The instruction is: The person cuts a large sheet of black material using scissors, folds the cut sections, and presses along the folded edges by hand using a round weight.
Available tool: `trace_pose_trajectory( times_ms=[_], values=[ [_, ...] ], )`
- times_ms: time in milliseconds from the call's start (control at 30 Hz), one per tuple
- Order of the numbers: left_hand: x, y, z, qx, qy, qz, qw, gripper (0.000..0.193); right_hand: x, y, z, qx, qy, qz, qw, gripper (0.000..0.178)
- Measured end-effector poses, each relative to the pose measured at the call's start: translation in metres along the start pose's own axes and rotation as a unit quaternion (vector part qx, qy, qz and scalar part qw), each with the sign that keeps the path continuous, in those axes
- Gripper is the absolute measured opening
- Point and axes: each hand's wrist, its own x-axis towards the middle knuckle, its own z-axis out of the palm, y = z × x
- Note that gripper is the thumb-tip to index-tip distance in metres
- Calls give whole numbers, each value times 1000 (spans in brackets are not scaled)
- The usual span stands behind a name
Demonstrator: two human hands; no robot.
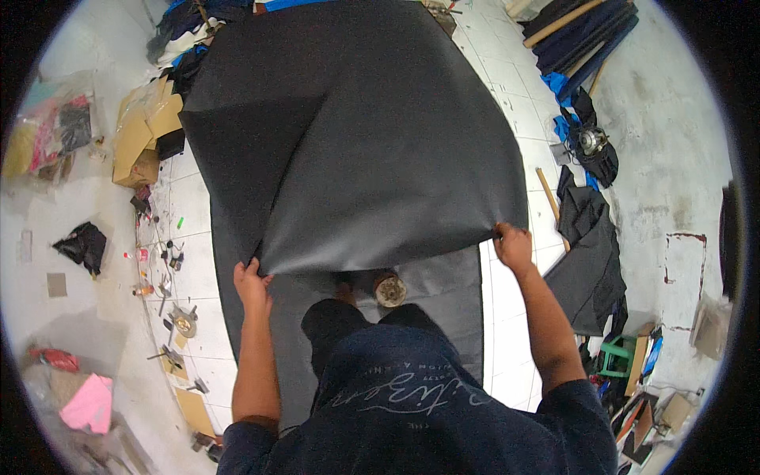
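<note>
A large black sheet (396,150), smooth like leatherette, spreads before me, its near edge lifted and pulled taut between my hands. My left hand (252,283) pinches that edge at its left corner, beside a long diagonal fold. At the right corner, my right hand (513,244) grips the same edge with closed fingers. Under the raised part, more black material (443,289) lies flat around my legs. A round, worn metal-looking object (389,290) stands on it between my knees, partly covered by the sheet's edge.
White floor tiles (507,317) border the sheet. Along the left are an opened cardboard box (146,131) and scattered small tools (180,321). On the right lie crumpled black cloth (590,261), a wooden stick (548,196) and a green stool (616,356). Fabric rolls (578,36) lean at the far right.
</note>
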Motion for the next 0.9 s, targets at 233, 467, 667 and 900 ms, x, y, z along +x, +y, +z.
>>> trace_pose_trajectory(
  times_ms=[233, 467, 667, 900],
  values=[
    [-90, -96, -90, 124, 33, 32, 991, 44, -135, 41, 65, 3, -14, -24, 1000, 28],
    [-191, -140, -153, 129, 67, -10, 989, 36, -249, 53, 58, 24, -98, 0, 995, 25],
    [-217, -200, -196, 131, 55, -82, 986, 27, -299, 64, 73, 35, -158, 45, 986, 25],
    [-150, -242, -162, -2, 38, -136, 990, 48, -276, 71, 165, 60, 7, 19, 998, 35]
  ],
)
